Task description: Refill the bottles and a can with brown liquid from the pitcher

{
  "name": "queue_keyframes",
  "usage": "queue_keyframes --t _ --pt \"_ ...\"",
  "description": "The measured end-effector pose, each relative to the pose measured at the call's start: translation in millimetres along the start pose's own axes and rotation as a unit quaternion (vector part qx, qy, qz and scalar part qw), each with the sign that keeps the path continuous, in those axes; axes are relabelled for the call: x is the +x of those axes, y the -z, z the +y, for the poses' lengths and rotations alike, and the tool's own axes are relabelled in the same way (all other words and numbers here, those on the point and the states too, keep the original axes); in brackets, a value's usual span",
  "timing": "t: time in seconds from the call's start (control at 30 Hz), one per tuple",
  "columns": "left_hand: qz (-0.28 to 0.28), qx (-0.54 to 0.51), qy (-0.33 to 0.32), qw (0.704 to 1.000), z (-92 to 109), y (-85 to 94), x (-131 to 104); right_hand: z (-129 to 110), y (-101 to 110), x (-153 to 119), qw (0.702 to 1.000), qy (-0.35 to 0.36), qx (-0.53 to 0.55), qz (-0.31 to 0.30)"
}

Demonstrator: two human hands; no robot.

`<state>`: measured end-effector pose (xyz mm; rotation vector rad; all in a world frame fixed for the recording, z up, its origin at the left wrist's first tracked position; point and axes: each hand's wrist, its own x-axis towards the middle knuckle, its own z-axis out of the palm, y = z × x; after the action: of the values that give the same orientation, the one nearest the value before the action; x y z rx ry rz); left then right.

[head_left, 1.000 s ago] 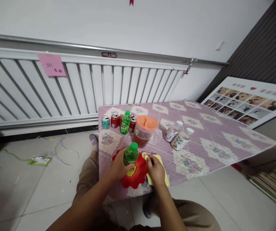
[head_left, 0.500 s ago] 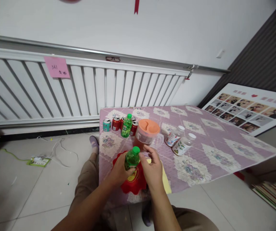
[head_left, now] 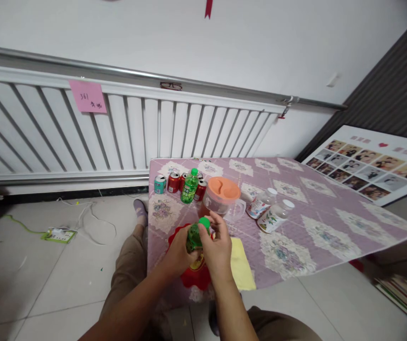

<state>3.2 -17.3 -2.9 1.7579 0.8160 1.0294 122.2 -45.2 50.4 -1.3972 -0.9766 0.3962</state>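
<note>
"Left hand (head_left: pixel 179 251), where is it?"

"I have it clamped around the body of the held green bottle (head_left: pixel 193 237), above the red scalloped tray (head_left: pixel 192 280); I can't tell whether they touch."

"And the right hand (head_left: pixel 221 246)?"

"Nearer the green cap (head_left: pixel 204 221), which lies at its 10 to 11 o'clock. Thumb and fingers are bent close about it, but I can't tell if they're pressing. The bottle's long axis leans, cap end toward 1 o'clock."

"Give me counts, clocked from that bottle."

"Two green bottles: mine, plus a standing green bottle (head_left: pixel 189 189) at 12. One teal can (head_left: pixel 159 185) at 11; at least three red cans (head_left: pixel 173 183) between 11 and 12, some half hidden. One orange-lidded pitcher (head_left: pixel 213 204) at 1. Two white-capped bottles (head_left: pixel 269 220) at 2. One yellow cloth (head_left: pixel 241 270) at 4, on the surface (head_left: pixel 167 227)."
</note>
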Motion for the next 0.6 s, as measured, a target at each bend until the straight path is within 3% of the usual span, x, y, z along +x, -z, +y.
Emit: queue_keyframes --t 0.23,0.5,0.6 --pt "0.001 0.005 0.002 1.0 -4.6 -1.8 0.0 -2.0 3.8 -4.4 0.998 -0.006 0.039 -0.049" --pt "0.003 -0.007 0.002 1.0 -2.1 -0.9 -0.8 -1.7 -2.8 -3.4 0.999 -0.035 0.003 0.015" --pt "0.005 -0.011 0.009 1.0 1.5 -0.4 -0.5 -1.7 -1.6 -5.2 1.0 -0.026 0.017 -0.002"
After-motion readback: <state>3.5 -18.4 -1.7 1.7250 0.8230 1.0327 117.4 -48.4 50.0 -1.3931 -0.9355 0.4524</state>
